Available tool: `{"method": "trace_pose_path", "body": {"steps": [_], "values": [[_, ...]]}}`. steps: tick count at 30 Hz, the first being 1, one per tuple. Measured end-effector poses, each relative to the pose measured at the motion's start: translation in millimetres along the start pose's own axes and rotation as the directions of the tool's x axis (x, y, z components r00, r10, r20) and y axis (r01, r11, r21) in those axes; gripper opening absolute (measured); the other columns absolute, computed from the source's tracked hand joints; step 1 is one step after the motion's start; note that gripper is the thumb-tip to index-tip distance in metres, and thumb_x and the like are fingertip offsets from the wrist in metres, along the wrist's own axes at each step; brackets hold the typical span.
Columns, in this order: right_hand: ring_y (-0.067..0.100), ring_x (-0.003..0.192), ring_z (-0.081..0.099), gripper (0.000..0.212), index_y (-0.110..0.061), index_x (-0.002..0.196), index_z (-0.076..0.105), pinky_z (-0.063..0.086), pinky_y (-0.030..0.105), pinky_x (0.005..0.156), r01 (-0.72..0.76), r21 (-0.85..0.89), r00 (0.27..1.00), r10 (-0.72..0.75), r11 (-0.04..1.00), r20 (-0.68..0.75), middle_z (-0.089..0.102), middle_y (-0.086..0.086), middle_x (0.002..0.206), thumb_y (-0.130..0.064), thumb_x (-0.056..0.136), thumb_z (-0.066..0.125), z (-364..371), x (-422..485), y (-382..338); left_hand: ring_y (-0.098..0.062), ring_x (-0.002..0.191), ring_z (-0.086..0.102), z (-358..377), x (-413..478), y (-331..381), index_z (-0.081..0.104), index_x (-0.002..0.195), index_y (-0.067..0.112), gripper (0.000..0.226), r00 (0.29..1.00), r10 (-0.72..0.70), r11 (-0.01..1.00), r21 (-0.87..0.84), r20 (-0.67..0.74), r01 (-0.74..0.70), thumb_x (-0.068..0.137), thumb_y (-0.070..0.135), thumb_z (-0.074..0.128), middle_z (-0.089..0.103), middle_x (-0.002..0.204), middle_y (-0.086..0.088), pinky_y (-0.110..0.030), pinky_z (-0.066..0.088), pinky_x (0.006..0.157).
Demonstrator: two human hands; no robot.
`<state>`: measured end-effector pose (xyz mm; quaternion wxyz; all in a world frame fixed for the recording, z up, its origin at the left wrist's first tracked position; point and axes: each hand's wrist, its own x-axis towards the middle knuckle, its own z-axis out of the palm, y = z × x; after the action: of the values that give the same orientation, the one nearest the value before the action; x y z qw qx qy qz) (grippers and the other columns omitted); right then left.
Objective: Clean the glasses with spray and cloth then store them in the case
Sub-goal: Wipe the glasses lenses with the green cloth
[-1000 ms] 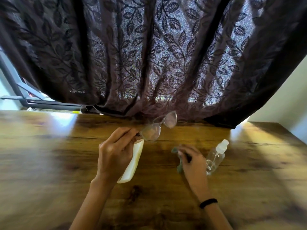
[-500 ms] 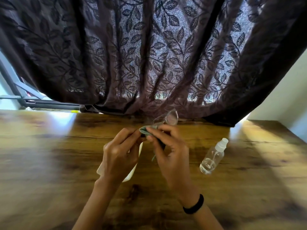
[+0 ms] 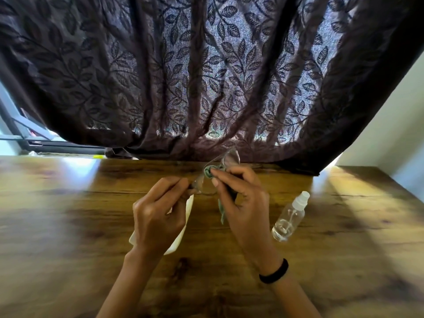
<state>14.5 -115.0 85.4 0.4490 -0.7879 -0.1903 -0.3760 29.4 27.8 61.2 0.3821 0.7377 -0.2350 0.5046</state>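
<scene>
Wiping was in progress. The left hand (image 3: 158,216) pinched the glasses (image 3: 230,158) above the surface (image 3: 68,214). The right hand (image 3: 243,203) pressed the pinched cloth (image 3: 210,172) against one lens. The spray bottle (image 3: 289,218) sat aside, so spraying was judged complete. Storage in the case (image 3: 171,247), which lay beneath the left hand, was not yet done.

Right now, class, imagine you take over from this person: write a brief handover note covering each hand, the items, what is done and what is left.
Left hand pinches the glasses by one end, above the table.
Right hand pinches the green cloth against a lens.
Spray bottle is on the table, right of the hands; the case lies below the left hand.
Done: wiping begun. Left: finish the lenses, put the glasses in the case.
</scene>
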Motion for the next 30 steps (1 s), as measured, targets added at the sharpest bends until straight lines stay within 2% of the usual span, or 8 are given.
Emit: {"method": "trace_pose_path", "body": {"steps": [2,5,9,14,18,22,27,30], "values": [[0.019,0.081,0.058,0.023,-0.007,0.107,0.066,0.053,0.029,0.064,0.014,0.028,0.998,-0.015,1.000,0.053,0.059,0.008,0.094,-0.014,0.088,0.056,5,-7,-6,-0.009,0.076,0.057,-1,0,-1,0.069,0.086,-0.007,0.029,1.000,0.006,1.000,-0.003,0.003,-0.006,0.091,0.016,0.052,0.062,0.084,-0.007,-0.009,0.045,0.073],[0.018,0.083,0.058,0.024,-0.009,0.110,0.065,0.052,0.026,0.066,0.065,0.015,0.992,-0.066,0.998,0.111,0.058,0.007,0.096,-0.014,0.089,0.054,10,-16,-11,-0.010,0.074,0.056,-2,-2,-5,0.069,0.085,-0.008,0.019,1.000,-0.002,0.999,0.043,0.015,0.002,0.084,0.006,0.056,0.066,0.079,-0.014,-0.012,0.046,0.070],[0.020,0.079,0.059,0.025,-0.010,0.109,0.065,0.053,0.031,0.062,0.006,0.039,0.997,-0.009,0.999,0.075,0.058,0.005,0.097,-0.019,0.090,0.052,4,-16,-4,-0.009,0.075,0.056,-3,-1,-7,0.070,0.083,-0.006,0.014,0.999,-0.025,0.997,0.079,0.040,0.022,0.080,0.003,0.060,0.068,0.078,-0.014,-0.005,0.042,0.074],[0.015,0.080,0.058,0.023,-0.008,0.107,0.066,0.050,0.021,0.065,-0.028,-0.043,1.000,0.028,0.999,0.002,0.058,0.005,0.091,-0.005,0.085,0.060,-5,-1,5,-0.009,0.077,0.056,-4,1,-5,0.070,0.084,-0.007,0.015,0.999,-0.016,0.997,0.071,0.041,0.013,0.080,0.004,0.059,0.068,0.078,-0.014,-0.003,0.042,0.076],[0.018,0.086,0.057,0.024,-0.008,0.109,0.065,0.050,0.023,0.070,0.032,-0.081,0.997,-0.026,0.996,0.070,0.058,0.008,0.095,-0.004,0.086,0.058,0,0,0,-0.010,0.077,0.056,-2,1,-2,0.069,0.085,-0.008,0.018,0.999,-0.010,0.999,0.046,0.045,0.008,0.082,0.007,0.058,0.067,0.078,-0.015,-0.006,0.045,0.075],[0.018,0.091,0.055,0.029,-0.011,0.113,0.064,0.050,0.024,0.073,0.123,-0.130,0.984,-0.104,0.984,0.143,0.058,0.010,0.100,-0.014,0.089,0.049,5,-9,-9,-0.011,0.076,0.056,-3,1,-3,0.069,0.085,-0.008,0.016,0.999,-0.026,0.998,0.061,0.042,0.024,0.080,0.001,0.057,0.067,0.079,-0.015,-0.007,0.045,0.075],[0.019,0.084,0.055,0.024,-0.009,0.110,0.065,0.050,0.029,0.066,0.049,-0.147,0.998,-0.043,0.988,0.047,0.058,0.008,0.097,-0.008,0.088,0.056,0,-1,1,-0.011,0.075,0.056,-4,2,-3,0.070,0.083,-0.008,0.010,1.000,-0.019,0.996,0.086,0.017,0.017,0.076,-0.007,0.063,0.067,0.076,-0.014,-0.005,0.043,0.073],[0.017,0.082,0.056,0.024,-0.009,0.109,0.065,0.051,0.030,0.063,0.010,-0.104,1.000,-0.008,0.995,0.023,0.057,0.006,0.094,-0.004,0.087,0.057,-2,-3,8,-0.011,0.076,0.057,-4,0,-5,0.070,0.082,-0.008,0.015,1.000,-0.031,0.992,0.123,-0.002,0.031,0.068,-0.013,0.068,0.068,0.076,-0.016,-0.004,0.043,0.075]]}}
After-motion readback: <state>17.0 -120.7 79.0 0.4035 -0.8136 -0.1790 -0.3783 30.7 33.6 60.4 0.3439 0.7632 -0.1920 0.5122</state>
